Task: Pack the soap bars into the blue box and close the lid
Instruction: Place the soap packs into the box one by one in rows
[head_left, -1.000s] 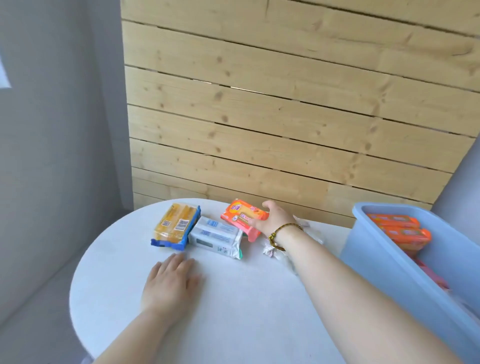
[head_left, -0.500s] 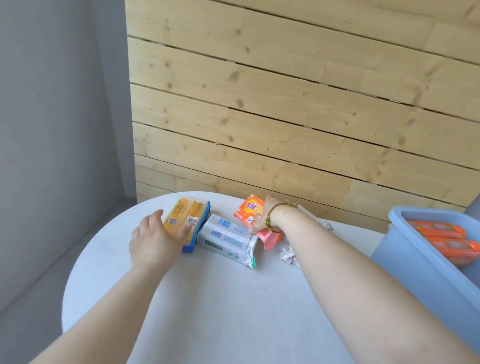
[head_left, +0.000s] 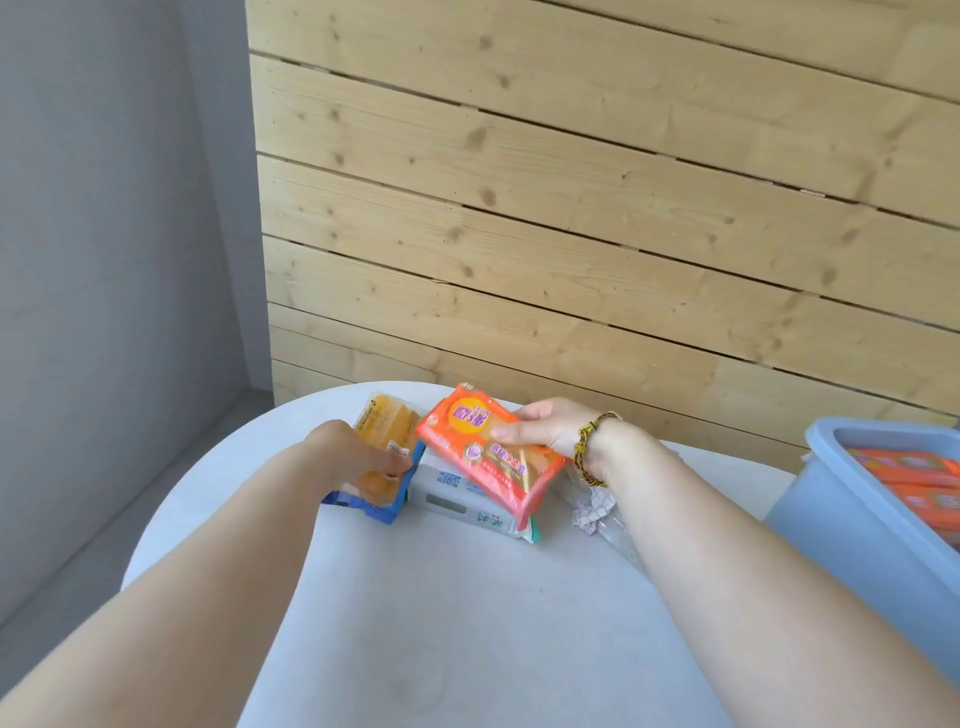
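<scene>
Orange wrapping catches the light on the soap bar (head_left: 491, 449) that my right hand (head_left: 545, 428) holds lifted above the round white table (head_left: 441, 613), thumb on its printed top face and fingers curled behind its far edge, so the pack tilts down toward me. A beaded bracelet (head_left: 589, 447) circles that wrist. Directly under the raised pack lies a white-wrapped soap bar (head_left: 457, 496) flat on the table, partly hidden by it. Just to its left, touching or nearly so, sits a yellow soap bar (head_left: 382, 421) in a clear wrapper with blue ends; my left hand (head_left: 353, 454) rests on top of it, fingers pointing down and pressed onto the wrapper, and I cannot tell whether they are gripping it or only lying on it. Both my bare forearms reach in from the bottom of the view. To the right of the white pack, close to my right wrist, lies a small crumpled scrap of clear plastic and paper (head_left: 595, 512). At the far right edge stands the blue box (head_left: 841, 525), open at the top, with several more orange soap packs (head_left: 914, 467) lying flat inside it. Behind the table runs a wall of pale horizontal wooden planks (head_left: 597, 208), and a plain grey wall (head_left: 114, 234) fills the left side.
</scene>
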